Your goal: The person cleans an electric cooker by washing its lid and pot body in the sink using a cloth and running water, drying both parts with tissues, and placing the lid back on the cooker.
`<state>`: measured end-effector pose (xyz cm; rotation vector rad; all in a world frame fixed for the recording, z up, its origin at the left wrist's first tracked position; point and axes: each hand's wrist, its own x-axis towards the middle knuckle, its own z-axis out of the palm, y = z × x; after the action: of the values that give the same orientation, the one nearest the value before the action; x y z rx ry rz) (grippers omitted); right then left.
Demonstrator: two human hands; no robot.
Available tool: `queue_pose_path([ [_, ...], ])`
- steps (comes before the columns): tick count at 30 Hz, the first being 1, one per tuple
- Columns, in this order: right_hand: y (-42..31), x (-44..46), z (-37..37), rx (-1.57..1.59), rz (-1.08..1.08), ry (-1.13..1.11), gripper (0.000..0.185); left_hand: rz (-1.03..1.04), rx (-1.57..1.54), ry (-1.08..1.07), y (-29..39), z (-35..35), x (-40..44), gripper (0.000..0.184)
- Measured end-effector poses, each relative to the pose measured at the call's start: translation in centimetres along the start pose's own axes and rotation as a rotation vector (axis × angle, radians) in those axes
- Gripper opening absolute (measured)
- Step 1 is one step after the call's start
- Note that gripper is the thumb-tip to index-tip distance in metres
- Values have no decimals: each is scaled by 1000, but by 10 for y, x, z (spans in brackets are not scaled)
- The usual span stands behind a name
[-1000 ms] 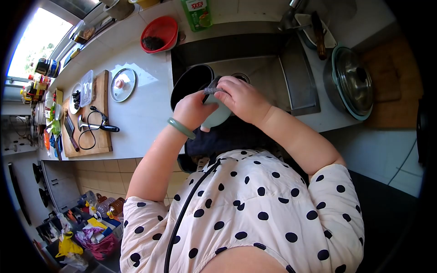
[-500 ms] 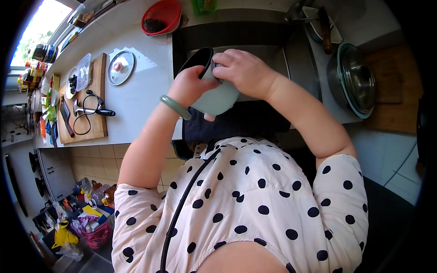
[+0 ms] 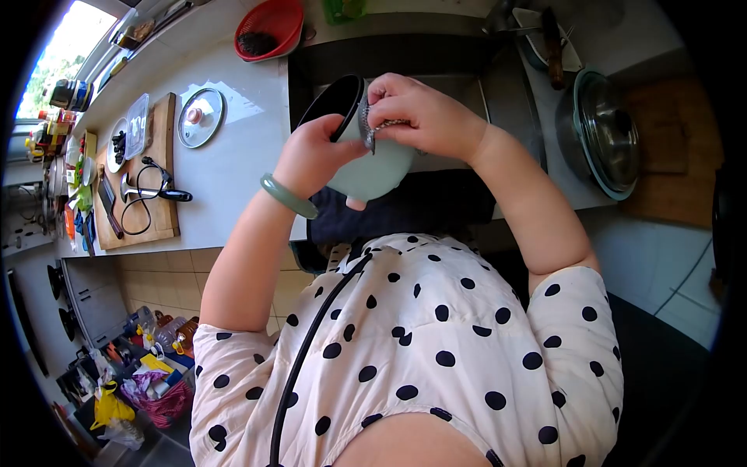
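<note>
Over the sink I hold a pale green pot, tilted, with a black inside and a small pink knob-like part on its outside. My left hand grips the rim, thumb outside and the fingers hidden within the pot. A green bangle is on that wrist. My right hand is closed on a silvery metal scourer, which lies against the pot's outer side near the rim.
Left of the sink are a red basket, a glass lid and a cutting board bearing a corded appliance, a knife and containers. To the right stand stacked glass bowls. A dark cloth hangs at the front edge.
My right hand has shifted slightly up and right, and more of the scourer shows beneath its fingers. The pot stays in my left hand. The whole view has shifted slightly.
</note>
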<state>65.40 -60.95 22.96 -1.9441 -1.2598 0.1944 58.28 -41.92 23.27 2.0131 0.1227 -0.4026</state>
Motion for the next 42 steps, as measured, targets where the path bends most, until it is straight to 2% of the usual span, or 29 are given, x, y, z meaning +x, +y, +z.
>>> queue_pose_path([
  [5,1,-19,4,270,79,14,13,-45,21,-8,-1,2,-3,22],
  [9,5,-32,11,352,60,197,15,-34,-100,24,-9,0,-3,23],
  [12,23,-51,21,710,242,384,13,-30,-296,57,-15,-4,-4,21],
  [15,17,-50,20,702,500,536,9,-21,-176,31,-9,-4,-7,20],
  [16,12,-43,21,771,501,588,12,-29,-129,31,-6,-4,-8,20],
  [19,-14,-23,13,739,509,486,17,-32,29,51,4,1,-10,21],
  [20,-11,-19,20,639,370,420,21,-18,90,71,6,3,-10,21],
  [21,-8,-12,25,326,182,408,15,-3,150,90,8,7,-10,21],
  [23,-19,-8,31,-118,224,288,11,56,213,111,9,13,-10,16],
  [24,-16,-7,40,-271,205,330,14,75,246,127,9,15,-9,15],
  [28,-10,-5,42,-200,251,338,17,38,190,143,3,18,-9,11],
  [31,-3,-4,44,-48,273,368,15,254,391,270,-14,22,-4,12],
  [36,5,3,46,43,249,456,9,335,470,307,-13,21,-6,20],
  [39,14,8,43,120,543,407,9,370,564,308,-11,20,-9,21],
  [42,13,12,32,578,763,335,11,351,557,318,-11,21,-11,20],
])
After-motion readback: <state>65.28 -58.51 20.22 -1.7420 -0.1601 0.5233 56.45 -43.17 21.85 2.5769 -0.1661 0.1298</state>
